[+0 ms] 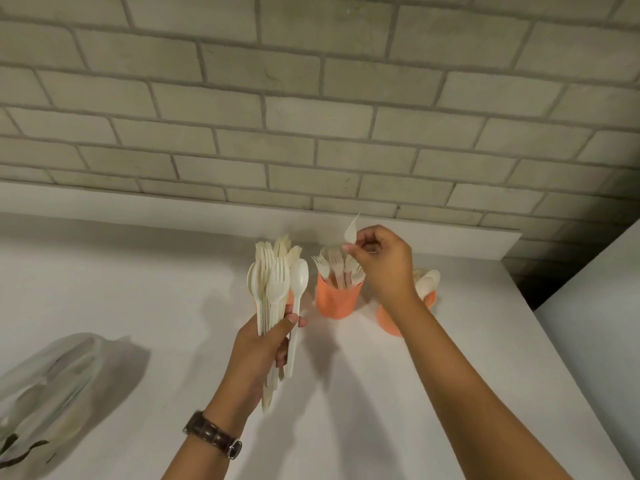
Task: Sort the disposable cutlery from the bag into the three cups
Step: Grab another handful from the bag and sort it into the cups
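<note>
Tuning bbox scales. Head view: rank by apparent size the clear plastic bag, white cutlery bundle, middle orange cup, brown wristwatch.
1. Clear plastic bag
2. White plastic cutlery bundle
3. Middle orange cup and brown wristwatch: alike; the watch is nearer the camera, so unranked.

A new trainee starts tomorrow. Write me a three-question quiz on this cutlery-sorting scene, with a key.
1. True or false: the right hand holds nothing.
2. The middle orange cup holds: A forks, B straws, C napkins?
3. Fill in: the bundle of cutlery is gripped by the ___ hand.
Key: 1 false, it pinches a white cutlery piece; 2 A; 3 left hand.
</note>
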Demonstrator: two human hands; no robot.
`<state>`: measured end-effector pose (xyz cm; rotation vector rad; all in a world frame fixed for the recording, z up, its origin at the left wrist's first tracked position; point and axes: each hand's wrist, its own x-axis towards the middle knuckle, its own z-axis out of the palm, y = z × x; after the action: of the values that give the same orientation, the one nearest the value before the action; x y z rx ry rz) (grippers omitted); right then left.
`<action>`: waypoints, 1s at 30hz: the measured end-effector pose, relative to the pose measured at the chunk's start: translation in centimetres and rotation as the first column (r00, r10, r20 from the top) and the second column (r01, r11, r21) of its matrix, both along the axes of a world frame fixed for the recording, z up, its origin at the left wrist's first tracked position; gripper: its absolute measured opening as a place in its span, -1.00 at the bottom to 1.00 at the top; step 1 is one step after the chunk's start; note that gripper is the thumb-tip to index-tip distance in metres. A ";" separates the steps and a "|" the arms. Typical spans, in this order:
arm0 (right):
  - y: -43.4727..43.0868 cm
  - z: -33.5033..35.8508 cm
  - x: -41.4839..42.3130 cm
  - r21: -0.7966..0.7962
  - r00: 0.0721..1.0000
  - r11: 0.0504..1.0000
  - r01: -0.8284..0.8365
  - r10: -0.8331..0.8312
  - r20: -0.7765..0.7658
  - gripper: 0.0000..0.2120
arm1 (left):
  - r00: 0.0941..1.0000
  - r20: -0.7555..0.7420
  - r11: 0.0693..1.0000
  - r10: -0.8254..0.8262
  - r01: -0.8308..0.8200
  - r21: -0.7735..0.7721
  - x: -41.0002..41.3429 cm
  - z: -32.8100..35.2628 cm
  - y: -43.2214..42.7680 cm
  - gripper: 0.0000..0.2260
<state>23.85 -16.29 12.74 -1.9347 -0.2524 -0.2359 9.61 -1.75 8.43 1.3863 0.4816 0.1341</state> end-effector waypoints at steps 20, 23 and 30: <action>-10.2 0.9 -4.3 0.313 0.957 0.908 0.279 -0.238 -0.164 -0.96 | 0.936 -0.018 0.932 -0.352 0.348 -0.106 2.3 0.1 -5.1 -0.84; -11.9 1.6 -2.7 0.236 0.923 0.901 0.363 -0.382 0.040 -0.94 | 0.935 -0.012 0.930 -0.354 0.350 -0.115 2.4 0.1 -5.0 -0.86; -10.5 -2.9 -0.3 -0.260 0.942 0.921 0.290 -0.323 -0.095 -0.73 | 0.924 0.017 0.899 -0.381 0.375 -0.224 1.6 0.4 -4.3 -0.80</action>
<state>23.55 -26.78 9.84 -2.2216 0.1229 -0.2881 11.24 -6.08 8.85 1.2350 0.2319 -0.2514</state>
